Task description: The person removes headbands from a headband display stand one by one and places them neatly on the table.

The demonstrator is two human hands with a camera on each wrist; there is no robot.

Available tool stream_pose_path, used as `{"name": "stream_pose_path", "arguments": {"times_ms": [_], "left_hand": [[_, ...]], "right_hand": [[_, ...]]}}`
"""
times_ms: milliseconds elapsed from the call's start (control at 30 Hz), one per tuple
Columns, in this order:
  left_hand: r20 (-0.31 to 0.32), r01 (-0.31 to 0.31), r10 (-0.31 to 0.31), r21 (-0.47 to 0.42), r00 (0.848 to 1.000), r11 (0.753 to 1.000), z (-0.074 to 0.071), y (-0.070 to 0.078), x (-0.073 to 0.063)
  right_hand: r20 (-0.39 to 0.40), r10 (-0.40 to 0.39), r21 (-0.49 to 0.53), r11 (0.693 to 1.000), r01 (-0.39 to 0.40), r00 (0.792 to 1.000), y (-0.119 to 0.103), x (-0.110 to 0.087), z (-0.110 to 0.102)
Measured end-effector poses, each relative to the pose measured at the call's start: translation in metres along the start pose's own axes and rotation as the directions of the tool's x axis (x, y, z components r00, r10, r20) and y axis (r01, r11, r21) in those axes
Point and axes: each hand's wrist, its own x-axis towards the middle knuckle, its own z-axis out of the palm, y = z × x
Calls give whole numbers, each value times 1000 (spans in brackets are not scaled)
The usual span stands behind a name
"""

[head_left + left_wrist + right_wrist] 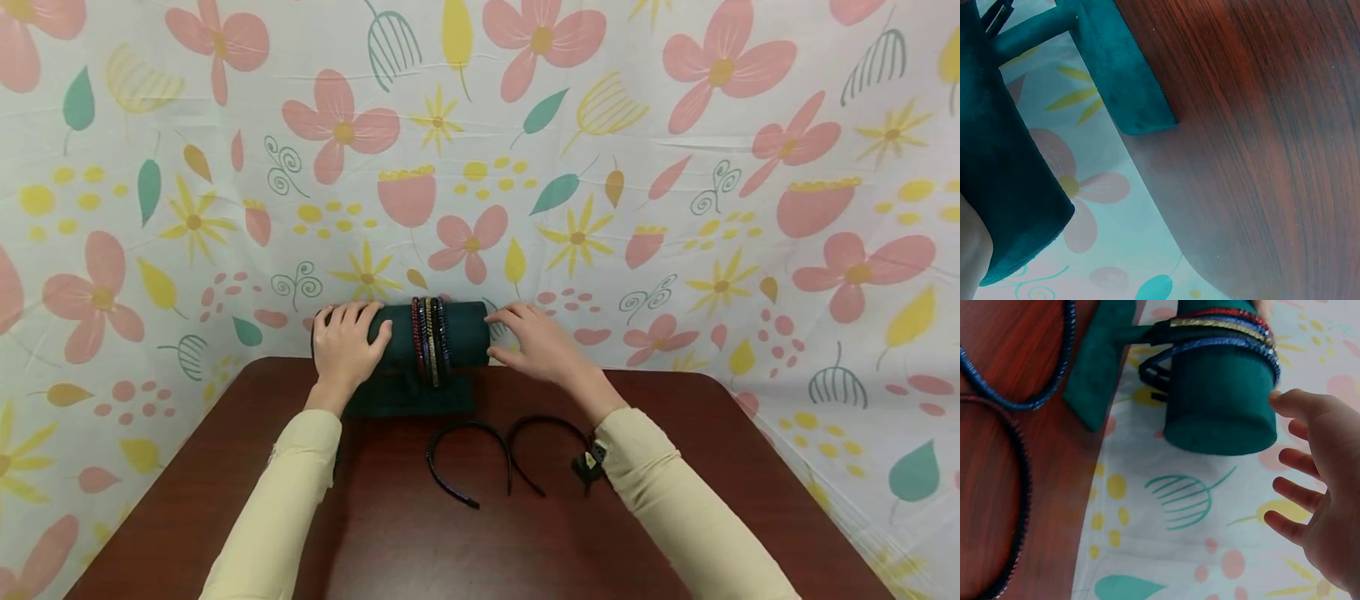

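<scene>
A dark green, velvet-like headband stand point(468, 333), with a padded roll above a flat base point(1125, 81), stands at the table's back edge. Several beaded headbands point(430, 342) in red, blue, gold and black circle the middle of the roll. My left hand point(345, 343) grips the roll's left end, its fingers over the top. My right hand point(542, 343) is at the right end with fingers spread and nothing held; whether a fingertip touches the roll I cannot tell. Two more headbands lie on the table, a blue one point(1067, 337) and a dark reddish one point(1025, 487).
The brown wooden table point(420, 550) has rounded back corners. Behind it hangs a white cloth point(480, 125) printed with flowers and leaves. A small black device point(587, 467) sits at my right wrist, close to the right-hand headband.
</scene>
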Motion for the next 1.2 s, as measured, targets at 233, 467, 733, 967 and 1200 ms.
{"name": "stream_pose_path", "arguments": {"times_ms": [233, 467, 733, 967, 1200], "left_hand": [[-23, -10, 10, 4, 1000, 1000, -1, 1, -1], [-14, -5, 5, 5, 1000, 1000, 0, -1, -2], [-39, -13, 13, 17, 999, 1000, 0, -1, -1], [-62, -20, 22, 27, 998, 999, 2, 0, 0], [-51, -16, 17, 20, 999, 1000, 3, 0, 0]], "right_hand": [[35, 1, -48, 999, 1, 999, -13, 20, 5], [138, 42, -99, 995, -29, 989, -27, 38, 15], [183, 80, -130, 990, -57, 980, -43, 53, 26], [180, 107, -180, 981, -74, 978, -45, 59, 35], [148, 122, -163, 982, -97, 982, -45, 60, 41]]}}
